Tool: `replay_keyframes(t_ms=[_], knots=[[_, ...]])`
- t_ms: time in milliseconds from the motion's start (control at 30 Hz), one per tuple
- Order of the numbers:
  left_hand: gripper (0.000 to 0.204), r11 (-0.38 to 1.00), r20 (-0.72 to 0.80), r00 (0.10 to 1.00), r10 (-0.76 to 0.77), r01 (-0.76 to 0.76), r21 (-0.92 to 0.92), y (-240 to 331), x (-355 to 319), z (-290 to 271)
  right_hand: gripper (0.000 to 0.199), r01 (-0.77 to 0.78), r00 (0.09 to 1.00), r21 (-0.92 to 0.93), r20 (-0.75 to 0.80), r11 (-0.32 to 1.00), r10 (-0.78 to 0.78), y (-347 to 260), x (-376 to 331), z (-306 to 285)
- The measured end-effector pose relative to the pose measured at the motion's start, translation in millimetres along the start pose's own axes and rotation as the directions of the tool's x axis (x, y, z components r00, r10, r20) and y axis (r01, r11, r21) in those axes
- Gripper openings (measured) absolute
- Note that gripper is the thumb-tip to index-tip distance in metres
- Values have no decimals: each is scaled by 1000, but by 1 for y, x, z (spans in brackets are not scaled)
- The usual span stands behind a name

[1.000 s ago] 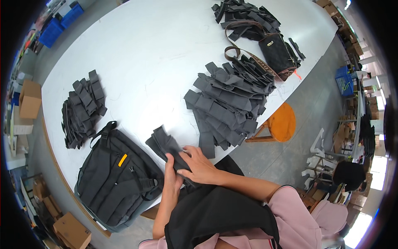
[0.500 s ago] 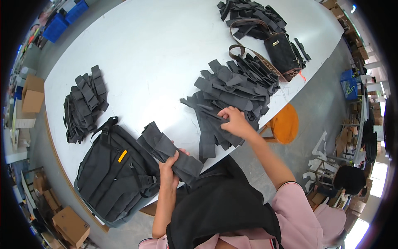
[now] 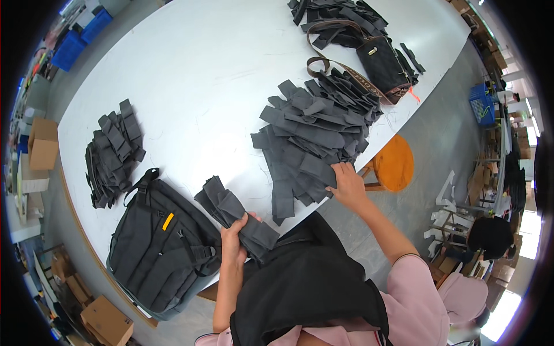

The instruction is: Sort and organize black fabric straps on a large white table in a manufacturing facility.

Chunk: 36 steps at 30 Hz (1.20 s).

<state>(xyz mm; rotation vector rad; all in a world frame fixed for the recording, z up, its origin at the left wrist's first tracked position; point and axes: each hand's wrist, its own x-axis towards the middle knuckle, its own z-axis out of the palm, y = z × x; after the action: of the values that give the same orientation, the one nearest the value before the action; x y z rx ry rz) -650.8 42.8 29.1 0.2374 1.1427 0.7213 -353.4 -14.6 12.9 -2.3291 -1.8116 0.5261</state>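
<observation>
My left hand (image 3: pixel 234 235) is closed around a bundle of dark grey fabric strips (image 3: pixel 222 199), held above the table's near edge with its far end tilted left. To the right, my right hand (image 3: pixel 350 187) pinches the near right end of a dark grey fabric strip (image 3: pixel 318 168) on top of a large loose pile of strips (image 3: pixel 311 130). The fingertips lie over the strip's end, and the thumb is lower, by the table edge. Whether more than one strip is in that pinch, I cannot tell.
A black backpack (image 3: pixel 164 242) with a yellow tab lies left of my left hand. A smaller strip pile (image 3: pixel 114 153) sits beyond it. At the far right are another strip pile (image 3: pixel 340 20) and a black shoulder bag (image 3: pixel 384 66). An orange stool (image 3: pixel 394 164) stands beside the white table (image 3: pixel 196 86).
My right hand has moved right and slightly nearer to the pile's edge, and a strip now lies turned there under its fingers. My left hand still holds the bundle. The view has shifted slightly.
</observation>
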Motion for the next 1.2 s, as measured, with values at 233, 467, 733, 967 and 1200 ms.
replay_keyframes(t_ms=[233, 467, 733, 967, 1200], knots=[[22, 1000, 8, 1000, 4, -4, -1, 2, 2, 2, 59, -13, 999, -16, 40, 1000, 14, 1, 7, 0], [40, 999, 1, 999, 35, -35, -7, 2, 1, -13, 45, -204, 975, 102, 113, 974, 193, -2, 0, -44], [39, 999, -29, 999, 18, -18, -32, 1, 0, -15, 55, -27, 982, 304, -170, 952, 82, -7, -32, 23], [37, 999, -48, 998, -28, 26, -41, -7, 0, -18, 49, 71, 950, 87, -308, 994, -41, -18, -42, 55], [51, 984, 65, 986, 150, -143, -102, 15, -26, -33, 28, -338, 939, 927, 321, 160, 126, -77, -37, -70]])
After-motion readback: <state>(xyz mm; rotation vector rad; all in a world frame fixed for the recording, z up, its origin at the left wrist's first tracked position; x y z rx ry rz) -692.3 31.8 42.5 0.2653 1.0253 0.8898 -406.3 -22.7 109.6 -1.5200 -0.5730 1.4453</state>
